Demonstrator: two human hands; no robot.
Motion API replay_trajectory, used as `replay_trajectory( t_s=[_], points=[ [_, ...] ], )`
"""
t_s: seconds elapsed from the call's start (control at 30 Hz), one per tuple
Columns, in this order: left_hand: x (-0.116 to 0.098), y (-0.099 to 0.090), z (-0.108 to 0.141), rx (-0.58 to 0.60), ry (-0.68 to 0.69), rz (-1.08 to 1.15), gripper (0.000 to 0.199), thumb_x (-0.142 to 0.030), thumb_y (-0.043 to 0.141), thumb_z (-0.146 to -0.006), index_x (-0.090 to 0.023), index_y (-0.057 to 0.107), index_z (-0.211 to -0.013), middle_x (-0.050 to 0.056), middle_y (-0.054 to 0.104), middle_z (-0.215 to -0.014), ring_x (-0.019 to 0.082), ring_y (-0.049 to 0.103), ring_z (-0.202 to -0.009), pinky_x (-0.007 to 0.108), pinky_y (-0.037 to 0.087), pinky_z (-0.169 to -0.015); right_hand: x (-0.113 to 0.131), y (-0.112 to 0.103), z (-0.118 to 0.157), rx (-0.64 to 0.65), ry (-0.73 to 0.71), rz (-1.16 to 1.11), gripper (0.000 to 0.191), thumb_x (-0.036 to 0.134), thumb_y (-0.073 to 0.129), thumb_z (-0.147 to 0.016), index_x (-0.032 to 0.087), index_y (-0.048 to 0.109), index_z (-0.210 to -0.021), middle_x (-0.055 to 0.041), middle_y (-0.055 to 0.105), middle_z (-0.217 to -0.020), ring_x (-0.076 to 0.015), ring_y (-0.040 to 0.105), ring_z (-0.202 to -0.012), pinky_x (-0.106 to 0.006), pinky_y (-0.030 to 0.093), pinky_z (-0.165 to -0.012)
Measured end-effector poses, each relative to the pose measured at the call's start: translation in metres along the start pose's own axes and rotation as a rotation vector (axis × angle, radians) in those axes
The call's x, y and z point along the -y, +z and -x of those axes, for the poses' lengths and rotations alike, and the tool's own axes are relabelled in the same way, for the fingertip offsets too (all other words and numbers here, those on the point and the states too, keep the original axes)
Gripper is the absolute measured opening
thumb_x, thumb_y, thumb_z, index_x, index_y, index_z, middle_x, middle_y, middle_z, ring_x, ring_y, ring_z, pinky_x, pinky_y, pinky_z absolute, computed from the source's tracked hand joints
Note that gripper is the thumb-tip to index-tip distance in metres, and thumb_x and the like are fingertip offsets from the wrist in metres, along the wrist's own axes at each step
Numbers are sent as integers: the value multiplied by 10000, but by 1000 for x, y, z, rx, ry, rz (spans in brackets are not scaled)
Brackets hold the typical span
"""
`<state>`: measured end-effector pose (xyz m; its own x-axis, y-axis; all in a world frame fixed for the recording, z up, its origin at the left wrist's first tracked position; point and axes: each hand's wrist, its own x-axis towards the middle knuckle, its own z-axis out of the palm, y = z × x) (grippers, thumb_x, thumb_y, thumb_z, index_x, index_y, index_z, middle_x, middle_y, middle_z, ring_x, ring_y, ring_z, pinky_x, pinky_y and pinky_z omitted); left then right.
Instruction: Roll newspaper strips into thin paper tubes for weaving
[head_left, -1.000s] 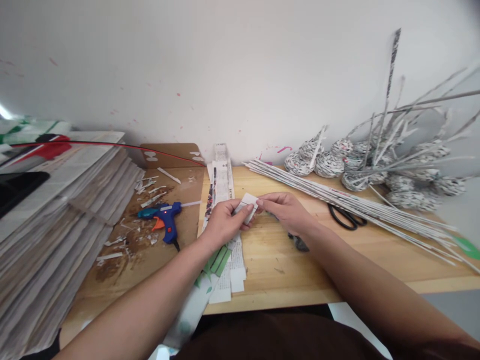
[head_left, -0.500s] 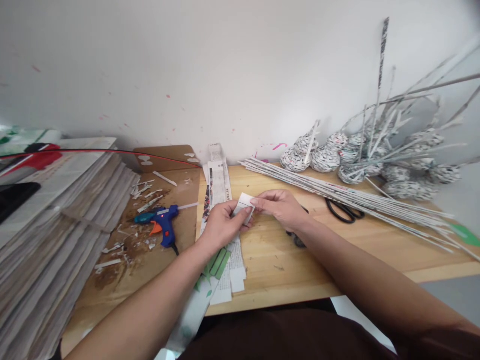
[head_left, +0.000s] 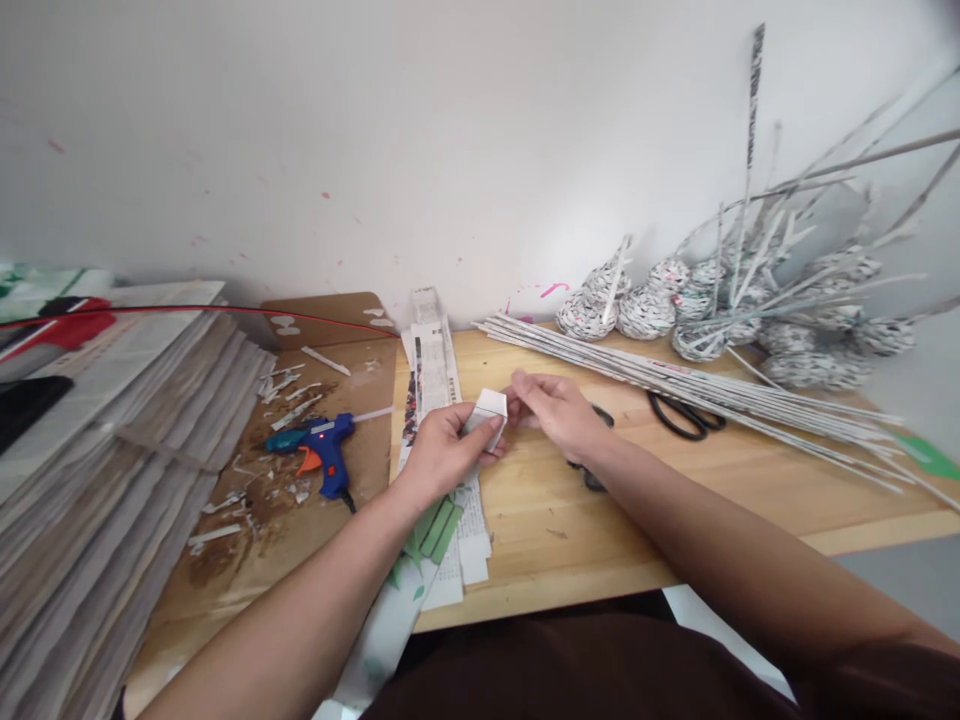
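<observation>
Near the middle of the table, my left hand [head_left: 448, 445] is closed on a white paper strip [head_left: 491, 402], thumb on top. The strip's upper end sticks out of the grip with a folded, angled corner and a thin dark line across it. Just right of it is my right hand [head_left: 551, 408], thumb raised off the paper and apart from the fingers. Whether its fingertips touch the strip's edge is hard to tell. Under my left wrist, a green-printed paper strip [head_left: 439, 530] runs toward the table edge, over a pile of newspaper strips [head_left: 435, 365].
A blue glue gun [head_left: 330, 455] lies on stained cardboard [head_left: 367, 370] among paper scraps. At the left stands a tall newspaper stack [head_left: 180, 400]. Rolled paper sticks [head_left: 637, 370], black-handled scissors [head_left: 679, 418] and several woven paper pieces [head_left: 645, 313] occupy the right side. Another dark-handled tool [head_left: 592, 478] lies beneath my right wrist.
My right thumb has lifted off the paper and the right hand has shifted slightly. The strip's end now shows an angled corner. My left hand keeps its hold.
</observation>
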<state>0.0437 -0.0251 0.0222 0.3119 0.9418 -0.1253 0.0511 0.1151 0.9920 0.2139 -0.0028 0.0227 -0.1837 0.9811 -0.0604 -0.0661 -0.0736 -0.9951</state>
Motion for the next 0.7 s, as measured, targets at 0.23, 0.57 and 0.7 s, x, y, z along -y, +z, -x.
replay_trajectory(
  t_s=[0.23, 0.57, 0.7],
  points=[
    [0, -4, -4, -45, -11, 36, 361, -475, 708, -738, -138, 691, -867, 51, 710, -725, 161, 656, -634, 270, 550, -599, 10, -9, 2, 74, 39, 29, 505, 288, 622, -845, 201, 505, -1328, -62, 715, -924, -161, 673, -814, -358, 521, -836],
    [0, -2, -3, -55, -25, 57, 327, -447, 722, -734, -135, 679, -819, 45, 694, -701, 148, 653, -629, 252, 549, -585, 9, -11, -1, -27, 44, 287, 295, 445, 689, -761, 151, 707, -767, -39, 670, -619, -112, 552, -461, -239, 442, -452],
    [0, -2, -3, -72, -28, 43, 328, -452, 718, -734, -133, 673, -801, 53, 695, -700, 153, 654, -623, 260, 551, -587, 10, -12, 0, -73, 28, 270, 466, 563, 609, -803, 151, 658, -590, -41, 591, -511, -114, 546, -492, -228, 438, -471]
  ],
)
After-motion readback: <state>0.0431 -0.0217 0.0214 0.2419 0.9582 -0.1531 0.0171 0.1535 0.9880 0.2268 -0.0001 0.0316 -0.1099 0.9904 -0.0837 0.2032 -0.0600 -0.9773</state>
